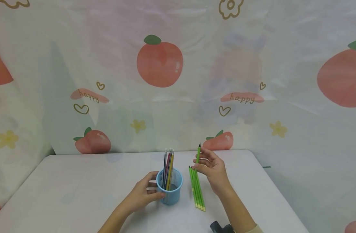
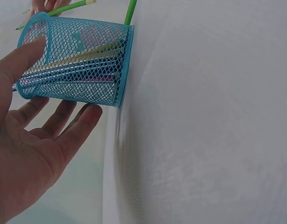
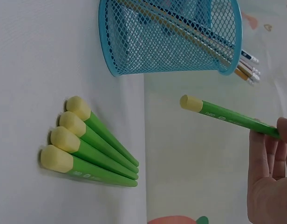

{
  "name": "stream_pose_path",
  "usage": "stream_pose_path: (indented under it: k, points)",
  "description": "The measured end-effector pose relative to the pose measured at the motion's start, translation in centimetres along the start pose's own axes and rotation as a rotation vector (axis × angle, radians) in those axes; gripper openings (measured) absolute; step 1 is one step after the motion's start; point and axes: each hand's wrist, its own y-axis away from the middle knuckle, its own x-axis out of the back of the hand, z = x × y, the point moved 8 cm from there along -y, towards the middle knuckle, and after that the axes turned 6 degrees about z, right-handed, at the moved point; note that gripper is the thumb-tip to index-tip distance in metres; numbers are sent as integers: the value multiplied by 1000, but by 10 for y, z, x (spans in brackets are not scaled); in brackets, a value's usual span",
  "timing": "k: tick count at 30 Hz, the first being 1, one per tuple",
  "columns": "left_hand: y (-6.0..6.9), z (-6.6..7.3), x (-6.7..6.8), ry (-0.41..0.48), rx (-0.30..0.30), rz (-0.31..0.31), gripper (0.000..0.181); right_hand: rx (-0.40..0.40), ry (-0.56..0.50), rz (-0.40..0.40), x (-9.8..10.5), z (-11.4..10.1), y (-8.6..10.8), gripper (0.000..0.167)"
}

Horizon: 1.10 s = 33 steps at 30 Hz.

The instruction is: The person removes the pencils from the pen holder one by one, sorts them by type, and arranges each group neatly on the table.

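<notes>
Right hand (image 1: 215, 170): while it pinches a slim green pencil with a rounded cream end (image 3: 229, 116), we see that pencil raised, black tip uppermost.
Left hand (image 1: 141, 195): we find it gripping the upright, round, light-blue mesh cup (image 1: 171, 196) on the white table (image 1: 102, 184).
Cup contents: we note several slender, variously coloured pencils (image 1: 170, 168), leaning.
Loose group: we count four like green pencils (image 3: 104, 149) lying side by side, right of the cup.
</notes>
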Motion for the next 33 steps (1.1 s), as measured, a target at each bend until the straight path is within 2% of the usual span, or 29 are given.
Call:
stream_pose_path:
  k: [5, 18, 33]
  points:
    - [0, -2, 0, -11, -13, 0, 73, -33, 3, 7, 4, 3, -2, 58]
    - [0, -2, -1, -10, -27, -3, 72, -68, 23, 26, 21, 12, -9, 60]
    - [0, -1, -1, -7, -17, -4, 72, -195, 152, 123, 37, 34, -13, 54]
